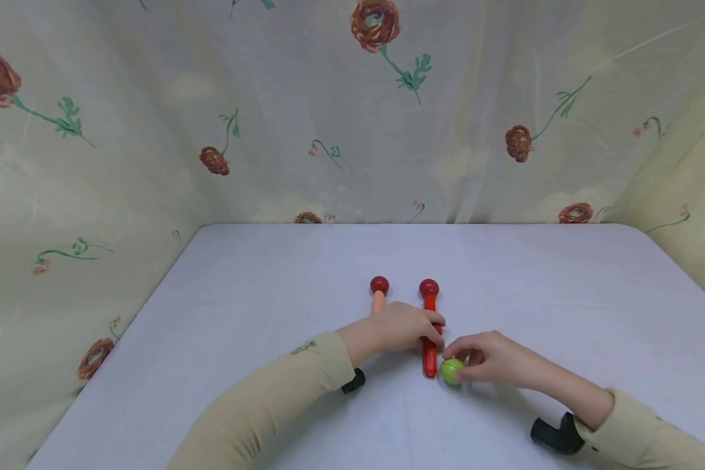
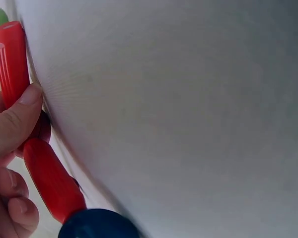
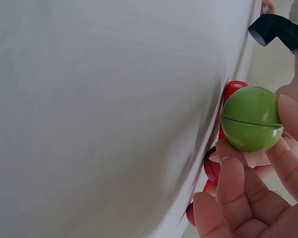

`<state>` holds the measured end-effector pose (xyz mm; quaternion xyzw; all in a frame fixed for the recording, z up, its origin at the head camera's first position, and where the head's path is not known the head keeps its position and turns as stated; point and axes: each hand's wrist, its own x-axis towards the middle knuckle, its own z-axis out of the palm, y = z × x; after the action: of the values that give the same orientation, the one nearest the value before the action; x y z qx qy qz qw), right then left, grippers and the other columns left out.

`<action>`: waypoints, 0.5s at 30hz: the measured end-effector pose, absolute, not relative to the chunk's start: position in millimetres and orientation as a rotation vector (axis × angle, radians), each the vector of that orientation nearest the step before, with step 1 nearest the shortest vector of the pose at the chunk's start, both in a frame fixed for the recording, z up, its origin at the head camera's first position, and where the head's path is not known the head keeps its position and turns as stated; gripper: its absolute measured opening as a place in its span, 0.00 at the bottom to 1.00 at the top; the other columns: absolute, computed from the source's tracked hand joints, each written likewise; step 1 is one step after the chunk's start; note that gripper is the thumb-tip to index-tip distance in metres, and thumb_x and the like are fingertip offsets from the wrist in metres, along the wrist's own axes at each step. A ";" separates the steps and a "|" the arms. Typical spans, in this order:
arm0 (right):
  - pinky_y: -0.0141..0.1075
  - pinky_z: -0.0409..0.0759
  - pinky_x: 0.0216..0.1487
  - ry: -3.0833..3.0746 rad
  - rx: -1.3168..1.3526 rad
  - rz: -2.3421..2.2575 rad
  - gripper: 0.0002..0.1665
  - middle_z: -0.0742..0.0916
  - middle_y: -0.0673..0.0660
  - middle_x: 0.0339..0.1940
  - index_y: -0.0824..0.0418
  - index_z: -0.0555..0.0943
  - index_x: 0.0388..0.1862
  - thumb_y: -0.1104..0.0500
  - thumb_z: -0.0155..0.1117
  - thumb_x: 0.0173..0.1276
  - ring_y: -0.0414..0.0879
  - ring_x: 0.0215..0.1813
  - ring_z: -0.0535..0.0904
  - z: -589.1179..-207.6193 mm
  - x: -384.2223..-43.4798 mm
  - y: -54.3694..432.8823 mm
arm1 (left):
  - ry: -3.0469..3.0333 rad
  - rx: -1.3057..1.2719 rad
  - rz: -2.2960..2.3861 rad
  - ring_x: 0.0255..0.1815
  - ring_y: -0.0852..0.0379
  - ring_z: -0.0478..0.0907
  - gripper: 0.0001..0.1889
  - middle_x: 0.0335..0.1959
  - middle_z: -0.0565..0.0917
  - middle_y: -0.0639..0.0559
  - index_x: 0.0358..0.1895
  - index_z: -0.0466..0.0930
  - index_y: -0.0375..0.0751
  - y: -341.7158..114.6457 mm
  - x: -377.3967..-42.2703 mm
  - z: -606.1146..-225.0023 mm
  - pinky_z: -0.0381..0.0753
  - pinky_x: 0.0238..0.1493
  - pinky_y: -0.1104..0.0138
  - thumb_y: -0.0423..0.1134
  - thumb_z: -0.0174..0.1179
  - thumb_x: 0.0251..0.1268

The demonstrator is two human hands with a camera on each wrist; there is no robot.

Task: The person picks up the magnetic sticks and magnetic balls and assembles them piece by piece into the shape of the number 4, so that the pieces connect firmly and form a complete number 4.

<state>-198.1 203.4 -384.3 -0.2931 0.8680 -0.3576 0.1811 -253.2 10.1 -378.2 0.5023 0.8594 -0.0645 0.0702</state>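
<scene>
My left hand [image 1: 404,326] pinches a red stick [image 1: 430,362] with thumb and fingers around its middle. The stick lies lengthwise on the table with a round red knob [image 1: 429,288] at its far end. In the left wrist view the ball [image 2: 97,225] at the end of the stick looks dark blue. My right hand [image 1: 496,358] holds a green ball [image 1: 452,371] in its fingertips, beside the stick's near end. A seam runs around the green ball [image 3: 252,119]. Behind my left hand lies a peach stick [image 1: 378,302] with a red knob [image 1: 379,284], its near part hidden.
A white cloth covers the table [image 1: 270,274]. A floral curtain [image 1: 282,117] hangs behind it and along both sides. Black wrist mounts [image 1: 558,436] show at both cuffs.
</scene>
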 end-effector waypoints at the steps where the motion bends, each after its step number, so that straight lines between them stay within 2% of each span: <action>1: 0.29 0.75 0.32 2.448 -0.823 -1.010 0.18 0.84 0.51 0.35 0.64 0.81 0.44 0.57 0.68 0.56 0.35 0.30 0.73 -384.2 -197.9 203.5 | 2.587 1.512 -0.191 0.54 0.66 0.70 0.16 0.56 0.74 0.60 0.51 0.79 0.62 10.2 -253.1 -378.5 0.72 0.43 0.76 0.43 0.61 0.59; 8: 0.29 0.76 0.32 2.389 -0.796 -1.015 0.18 0.84 0.51 0.36 0.64 0.80 0.44 0.58 0.68 0.55 0.35 0.29 0.74 -383.2 -195.3 202.4 | 2.582 1.465 -0.115 0.62 0.66 0.66 0.16 0.61 0.72 0.61 0.51 0.80 0.61 11.5 -254.8 -380.0 0.72 0.48 0.72 0.42 0.60 0.59; 15: 0.29 0.75 0.31 2.365 -0.789 -1.005 0.17 0.82 0.49 0.34 0.63 0.79 0.42 0.59 0.69 0.53 0.36 0.27 0.73 -384.8 -191.9 198.8 | 2.560 1.438 -0.019 0.60 0.66 0.68 0.16 0.60 0.73 0.61 0.50 0.80 0.60 10.6 -258.7 -381.7 0.72 0.47 0.74 0.42 0.62 0.58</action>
<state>-191.9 198.8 -384.8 -0.2859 0.8572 -0.3644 0.2250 -258.7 10.6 -381.7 0.4872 0.8673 -0.0064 0.1024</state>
